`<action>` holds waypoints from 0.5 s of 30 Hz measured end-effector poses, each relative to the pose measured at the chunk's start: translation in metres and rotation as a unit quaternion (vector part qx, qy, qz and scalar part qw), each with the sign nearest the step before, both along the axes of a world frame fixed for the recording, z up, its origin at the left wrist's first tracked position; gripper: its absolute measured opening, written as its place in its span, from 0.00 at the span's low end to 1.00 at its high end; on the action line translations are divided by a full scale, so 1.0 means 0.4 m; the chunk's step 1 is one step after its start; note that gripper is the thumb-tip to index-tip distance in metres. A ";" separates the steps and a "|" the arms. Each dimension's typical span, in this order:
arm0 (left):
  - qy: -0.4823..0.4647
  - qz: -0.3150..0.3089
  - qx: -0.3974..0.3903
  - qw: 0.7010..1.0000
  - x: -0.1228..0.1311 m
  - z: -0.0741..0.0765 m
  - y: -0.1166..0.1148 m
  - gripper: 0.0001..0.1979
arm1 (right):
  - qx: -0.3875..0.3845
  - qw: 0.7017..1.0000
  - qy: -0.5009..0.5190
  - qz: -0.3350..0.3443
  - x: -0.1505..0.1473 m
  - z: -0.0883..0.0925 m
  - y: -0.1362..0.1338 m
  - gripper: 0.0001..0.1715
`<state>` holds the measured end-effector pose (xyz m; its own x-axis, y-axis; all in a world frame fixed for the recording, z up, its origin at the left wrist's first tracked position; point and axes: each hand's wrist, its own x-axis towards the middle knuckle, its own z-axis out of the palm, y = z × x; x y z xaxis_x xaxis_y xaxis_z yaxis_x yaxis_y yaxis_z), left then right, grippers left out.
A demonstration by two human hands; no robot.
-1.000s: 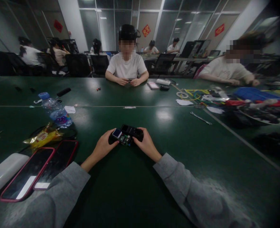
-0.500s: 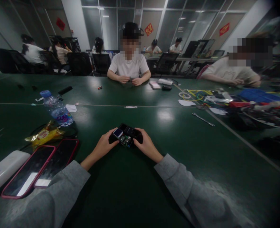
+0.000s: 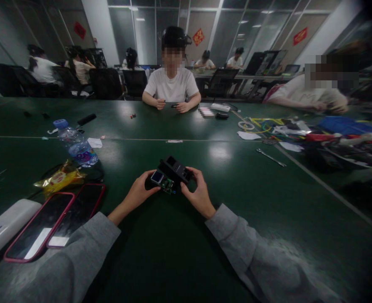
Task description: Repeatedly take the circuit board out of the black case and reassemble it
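Observation:
Between my hands, above the green table point(image 3: 135, 252), are a small circuit board point(image 3: 166, 184) with a little screen at its left end and a black plastic case point(image 3: 177, 169) with a window cut in it. My left hand point(image 3: 141, 188) grips the board by its screen end, thumb in front and fingers behind. The right end of the case sits in my right hand point(image 3: 199, 190), pinched between thumb and fingers. Case and board lie close side by side, the case on the far side; whether they touch I cannot tell.
To the left lie two red-edged phones point(image 3: 41, 227), a white power bank point(image 3: 7, 225), a yellow wrapper point(image 3: 59, 179) and a water bottle point(image 3: 75, 143). A wrench point(image 3: 271, 158) and tangled cables point(image 3: 268, 126) are at right. A co-worker point(image 3: 171, 86) sits opposite.
My right hand has turned and shifted slightly right, and the black case has come up and away from the circuit board, showing more of its face. The left hand has barely moved.

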<state>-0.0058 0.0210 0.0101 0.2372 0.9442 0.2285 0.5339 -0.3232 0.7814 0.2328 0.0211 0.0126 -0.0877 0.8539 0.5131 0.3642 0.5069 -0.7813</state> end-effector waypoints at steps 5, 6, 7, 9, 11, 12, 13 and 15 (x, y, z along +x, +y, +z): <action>-0.002 0.017 -0.015 1.000 -0.002 -0.016 0.007 0.28 | -0.009 0.997 -0.041 0.063 -0.009 0.006 -0.022 0.31; -0.004 0.015 -0.015 1.000 -0.002 -0.019 0.008 0.28 | -0.011 0.997 -0.044 0.067 -0.009 0.005 -0.022 0.31; -0.005 0.014 -0.014 1.000 -0.002 -0.021 0.009 0.28 | -0.015 0.996 -0.046 0.069 -0.009 0.004 -0.022 0.31; -0.008 0.018 -0.009 1.000 -0.002 -0.025 0.010 0.29 | -0.029 0.995 -0.055 0.080 -0.008 0.001 -0.020 0.31; -0.009 0.024 0.000 1.000 -0.003 -0.027 0.010 0.32 | -0.041 0.992 -0.072 0.096 -0.008 0.000 -0.018 0.31; -0.005 0.023 0.005 1.000 -0.003 -0.027 0.009 0.36 | -0.046 0.990 -0.083 0.105 -0.009 0.000 -0.016 0.31; 0.004 0.017 0.009 1.000 -0.004 -0.026 0.008 0.39 | -0.050 0.988 -0.093 0.112 -0.009 -0.001 -0.015 0.31; 0.032 -0.001 0.017 0.999 -0.005 -0.021 0.006 0.46 | -0.062 0.984 -0.105 0.127 -0.011 -0.002 -0.012 0.30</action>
<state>-0.0078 0.0236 0.0018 0.2539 0.9360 0.2439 0.5821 -0.3492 0.7343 0.2285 0.0162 0.0119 -0.3992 0.8459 0.3536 0.3975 0.5072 -0.7647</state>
